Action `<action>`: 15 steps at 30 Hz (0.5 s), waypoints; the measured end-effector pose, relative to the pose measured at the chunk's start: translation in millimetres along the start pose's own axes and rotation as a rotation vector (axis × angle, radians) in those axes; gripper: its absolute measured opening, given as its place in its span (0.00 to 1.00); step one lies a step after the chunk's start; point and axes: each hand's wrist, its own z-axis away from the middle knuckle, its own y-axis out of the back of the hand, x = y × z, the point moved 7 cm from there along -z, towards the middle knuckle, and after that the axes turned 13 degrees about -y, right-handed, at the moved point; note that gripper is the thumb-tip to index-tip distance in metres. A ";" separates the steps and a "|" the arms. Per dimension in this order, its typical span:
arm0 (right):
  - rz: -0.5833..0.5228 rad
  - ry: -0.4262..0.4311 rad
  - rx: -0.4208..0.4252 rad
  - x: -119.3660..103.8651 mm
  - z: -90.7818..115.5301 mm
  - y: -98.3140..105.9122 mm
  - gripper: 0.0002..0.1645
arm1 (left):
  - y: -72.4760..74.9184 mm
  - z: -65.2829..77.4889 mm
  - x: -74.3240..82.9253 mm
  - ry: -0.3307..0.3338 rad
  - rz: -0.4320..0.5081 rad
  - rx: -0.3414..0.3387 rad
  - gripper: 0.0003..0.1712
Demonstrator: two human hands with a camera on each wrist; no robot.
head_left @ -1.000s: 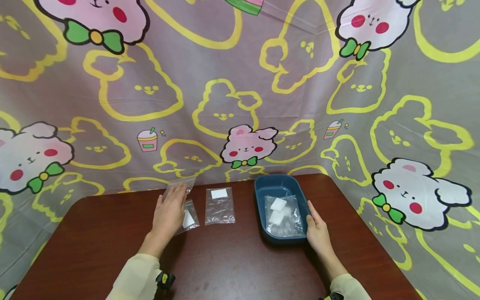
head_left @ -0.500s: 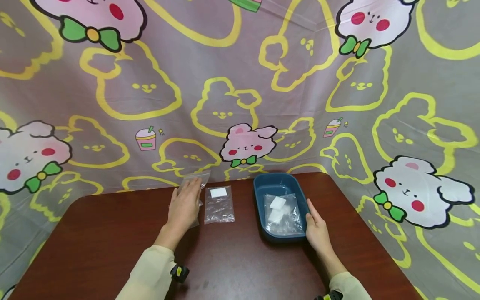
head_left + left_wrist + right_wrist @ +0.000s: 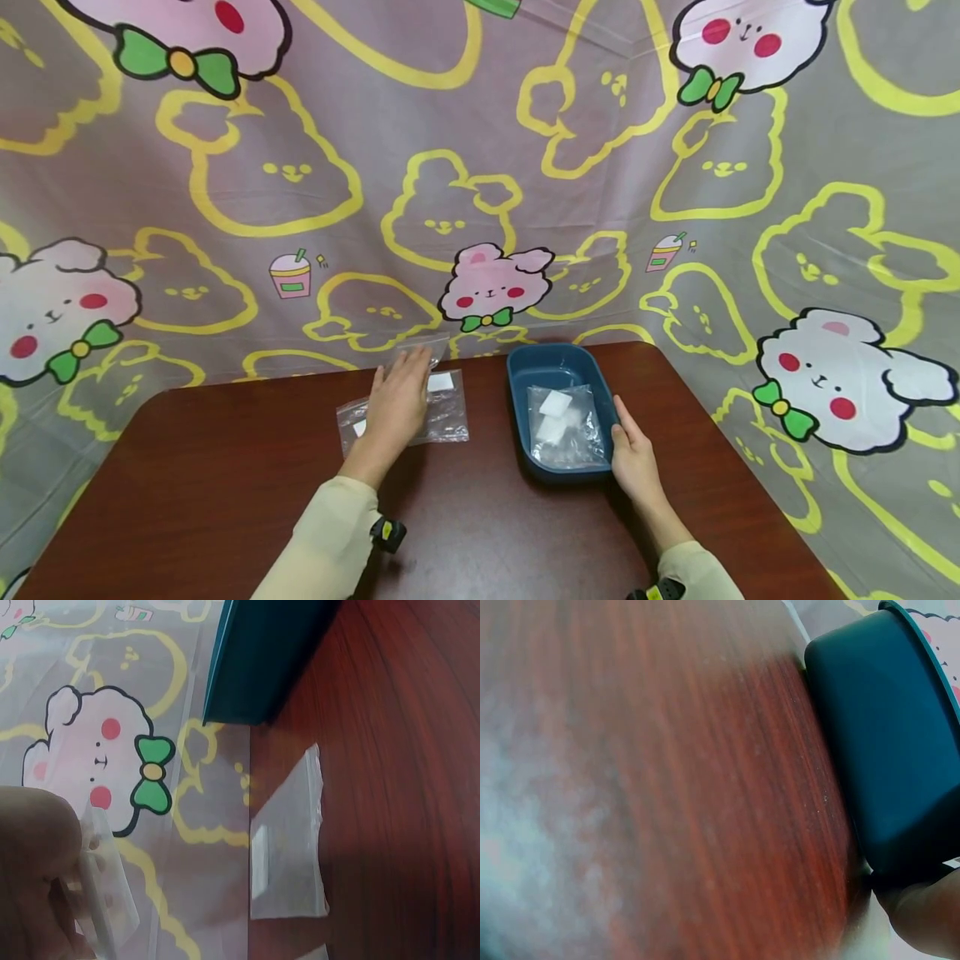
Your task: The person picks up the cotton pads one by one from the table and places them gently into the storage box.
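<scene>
- The table [image 3: 225,467] is seen as dark reddish-brown wood with a fine straight grain and a soft, semi-gloss sheen.
- The tub [image 3: 555,367] is made of smooth teal-blue plastic with a dull satin finish.
- The bags in the tub [image 3: 566,425] are of clear, glossy, crinkled plastic film, with white paper-like squares inside.
- The flat bag on the table [image 3: 450,412] is of the same shiny transparent film, with a white matt label.
- The backdrop [image 3: 480,167] is a thin printed sheet, matt, with faint creases.
- The sleeve [image 3: 322,542] is of pale, soft, matt cloth.
</scene>
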 end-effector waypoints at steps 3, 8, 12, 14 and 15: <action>-0.002 0.006 0.003 -0.4 0.5 0.0 0.31 | -1.4 -2.5 6.2 -0.011 -0.003 0.004 0.25; -0.005 -0.002 -0.007 0.0 0.1 0.0 0.31 | -6.2 -7.4 16.0 -0.029 -0.018 -0.004 0.26; -0.007 -0.008 -0.013 0.3 -0.4 0.3 0.31 | -12.9 -13.0 26.8 -0.041 -0.017 -0.010 0.26; -0.006 -0.010 -0.011 0.5 0.0 0.3 0.31 | -17.0 -15.8 32.9 -0.044 -0.016 -0.016 0.25; -0.004 -0.011 -0.009 1.1 0.1 0.2 0.31 | -18.8 -17.2 36.4 -0.049 -0.018 -0.018 0.25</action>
